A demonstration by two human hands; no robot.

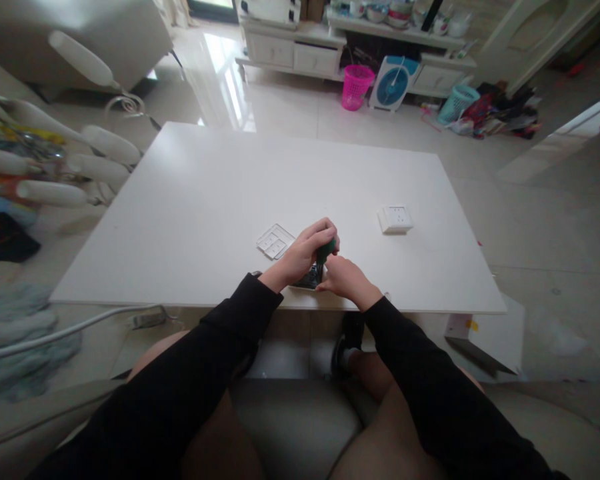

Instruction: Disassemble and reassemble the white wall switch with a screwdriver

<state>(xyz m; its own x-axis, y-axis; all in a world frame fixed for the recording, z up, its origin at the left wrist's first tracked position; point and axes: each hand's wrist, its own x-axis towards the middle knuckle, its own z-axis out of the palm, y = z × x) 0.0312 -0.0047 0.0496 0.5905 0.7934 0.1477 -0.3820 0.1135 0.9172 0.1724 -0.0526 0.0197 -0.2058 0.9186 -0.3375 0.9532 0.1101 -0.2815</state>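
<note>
My left hand [307, 250] is closed around the green handle of a screwdriver [326, 250], held upright over a small dark switch module [311, 277] near the front edge of the white table [205, 200]. My right hand [344, 277] is closed on the module's right side and steadies it on the table. A white switch cover plate [275, 241] lies flat just left of my hands. A white wall socket [395, 219] sits apart to the right.
A drying rack with white bars [55, 167] stands left of the table. A white cable [55, 330] runs along the floor at the left. A pink bin [356, 87], a blue fan [394, 83] and white cabinets [300, 53] stand far behind.
</note>
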